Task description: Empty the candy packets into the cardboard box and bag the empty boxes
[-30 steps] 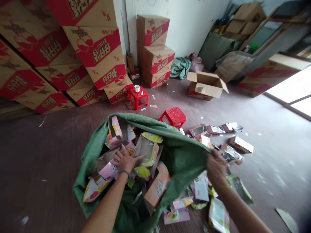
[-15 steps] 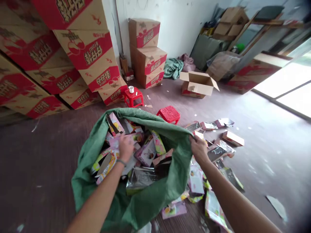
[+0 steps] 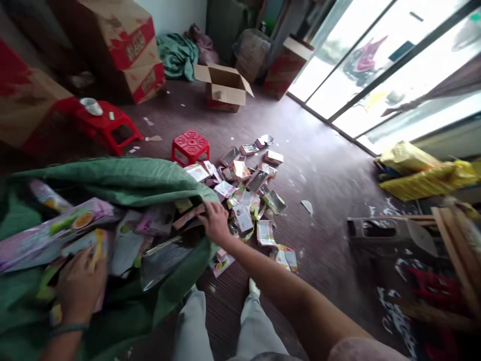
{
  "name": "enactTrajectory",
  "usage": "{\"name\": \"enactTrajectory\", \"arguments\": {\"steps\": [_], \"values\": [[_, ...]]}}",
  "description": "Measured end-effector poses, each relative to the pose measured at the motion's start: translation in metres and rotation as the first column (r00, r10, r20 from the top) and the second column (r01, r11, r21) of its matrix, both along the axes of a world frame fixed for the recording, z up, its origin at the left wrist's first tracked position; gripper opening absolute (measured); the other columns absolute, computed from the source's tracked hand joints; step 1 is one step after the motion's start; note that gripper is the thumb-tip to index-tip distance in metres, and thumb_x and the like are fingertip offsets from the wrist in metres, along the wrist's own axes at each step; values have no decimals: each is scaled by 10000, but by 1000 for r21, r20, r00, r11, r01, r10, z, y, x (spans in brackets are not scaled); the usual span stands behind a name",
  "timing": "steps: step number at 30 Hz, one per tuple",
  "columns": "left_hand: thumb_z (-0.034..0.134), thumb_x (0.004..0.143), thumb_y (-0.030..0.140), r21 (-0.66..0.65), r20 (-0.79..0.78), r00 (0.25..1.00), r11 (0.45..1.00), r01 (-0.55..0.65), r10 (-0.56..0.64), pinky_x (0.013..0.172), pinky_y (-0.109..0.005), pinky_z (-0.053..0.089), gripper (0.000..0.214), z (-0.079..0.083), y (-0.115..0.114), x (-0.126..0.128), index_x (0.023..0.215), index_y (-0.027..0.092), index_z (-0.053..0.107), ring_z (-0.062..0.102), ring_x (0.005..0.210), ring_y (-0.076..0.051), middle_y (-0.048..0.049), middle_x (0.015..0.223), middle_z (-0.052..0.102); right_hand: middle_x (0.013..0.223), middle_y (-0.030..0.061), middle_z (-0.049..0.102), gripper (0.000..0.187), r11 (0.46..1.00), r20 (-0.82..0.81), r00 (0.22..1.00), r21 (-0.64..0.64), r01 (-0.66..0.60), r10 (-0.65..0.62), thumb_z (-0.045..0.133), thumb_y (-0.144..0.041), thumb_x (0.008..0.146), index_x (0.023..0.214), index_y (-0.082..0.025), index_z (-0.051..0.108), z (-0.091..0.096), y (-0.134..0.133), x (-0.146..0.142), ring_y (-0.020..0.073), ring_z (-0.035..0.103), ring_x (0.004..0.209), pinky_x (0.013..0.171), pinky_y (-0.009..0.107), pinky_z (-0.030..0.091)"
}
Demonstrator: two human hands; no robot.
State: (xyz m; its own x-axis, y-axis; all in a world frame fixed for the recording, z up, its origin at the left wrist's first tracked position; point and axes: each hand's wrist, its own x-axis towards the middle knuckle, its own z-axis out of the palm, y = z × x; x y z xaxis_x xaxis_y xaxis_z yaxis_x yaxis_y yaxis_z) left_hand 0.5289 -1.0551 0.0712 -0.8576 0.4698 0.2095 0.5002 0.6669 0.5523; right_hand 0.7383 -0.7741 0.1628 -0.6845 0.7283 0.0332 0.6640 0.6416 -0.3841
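Observation:
A large green sack (image 3: 112,175) lies open on the floor at the left, stuffed with several colourful flattened packets (image 3: 60,228). My left hand (image 3: 78,286) is inside the sack, pressed down flat on the packets with a band on its wrist. My right hand (image 3: 215,223) grips the sack's right rim, fingers curled over the green cloth. More loose packets (image 3: 244,195) lie scattered on the floor just beyond my right hand. My grey-trousered legs (image 3: 225,326) show below.
Two red plastic stools (image 3: 190,146) (image 3: 107,125) stand behind the sack, one bearing a white cup (image 3: 90,106). An open cardboard box (image 3: 223,87) and stacked red-printed cartons (image 3: 128,45) sit at the back. Glass doors run along the right; yellow bags (image 3: 421,170) and wooden clutter fill the right.
The view has swung right and lower, toward the glass doors. My left hand has shifted down and left over the packets. My right hand still holds the sack's rim.

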Motion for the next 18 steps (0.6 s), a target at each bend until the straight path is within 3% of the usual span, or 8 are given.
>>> {"name": "enactTrajectory", "arguments": {"steps": [3,4,5,7,9,11,14,18], "values": [[463,934,452,98,-71,992,989,111,-104,810,-503,566,350,44,47,92,1077,184,639,679,866,-329,-152,942,708,1552,139,386,692,986,-64,985,63,-156,160,626,-395,911,1531,-247,356,-15,-22,58,318,259,1457,1145,506,272],[492,933,436,139,-44,976,966,218,-214,767,-447,564,291,54,64,128,1045,207,633,676,800,-286,-117,921,710,1555,138,382,702,983,-85,980,39,-180,183,636,-386,906,1532,-245,352,-24,-22,82,312,259,1459,1150,502,277],[526,921,437,231,-31,951,923,307,-308,732,-391,556,251,60,82,163,991,221,635,676,749,-247,-85,880,715,1540,140,406,699,984,-102,979,-3,-179,178,640,-370,903,1529,-238,356,-35,-18,109,303,294,1443,1148,496,295],[495,942,442,255,187,849,859,444,-494,730,-325,536,255,56,120,229,972,242,650,683,765,-208,-60,878,720,1447,148,515,651,987,-105,992,-133,-87,73,627,-324,903,1502,-212,398,-62,3,167,290,428,1352,1106,480,368],[500,933,480,145,480,736,871,470,-478,693,-301,513,288,31,160,279,905,230,642,669,719,-195,-45,811,704,1278,147,641,539,950,-28,992,-293,107,-120,593,-283,909,1427,-174,491,-94,40,229,276,569,1192,1025,449,450],[525,907,504,-78,652,687,873,482,-321,694,-311,501,331,-8,200,312,918,195,641,678,755,-224,-69,816,706,1111,133,711,441,870,111,955,-396,295,-274,567,-279,915,1335,-145,571,-125,86,289,265,647,1044,947,411,493],[572,866,533,-390,591,780,774,499,-205,846,-365,489,519,-78,259,342,1130,90,628,664,1000,-314,-177,1020,705,1017,126,735,397,805,266,894,-394,443,-361,544,-340,932,1265,-134,614,-163,164,361,262,679,973,901,380,498],[662,794,562,-602,474,847,613,511,-240,964,-421,440,759,-175,327,379,1322,30,541,567,1164,-373,-228,1203,634,1065,123,736,390,830,344,856,-276,485,-386,507,-374,960,1269,-157,601,-204,264,403,255,681,984,876,349,478]]}}
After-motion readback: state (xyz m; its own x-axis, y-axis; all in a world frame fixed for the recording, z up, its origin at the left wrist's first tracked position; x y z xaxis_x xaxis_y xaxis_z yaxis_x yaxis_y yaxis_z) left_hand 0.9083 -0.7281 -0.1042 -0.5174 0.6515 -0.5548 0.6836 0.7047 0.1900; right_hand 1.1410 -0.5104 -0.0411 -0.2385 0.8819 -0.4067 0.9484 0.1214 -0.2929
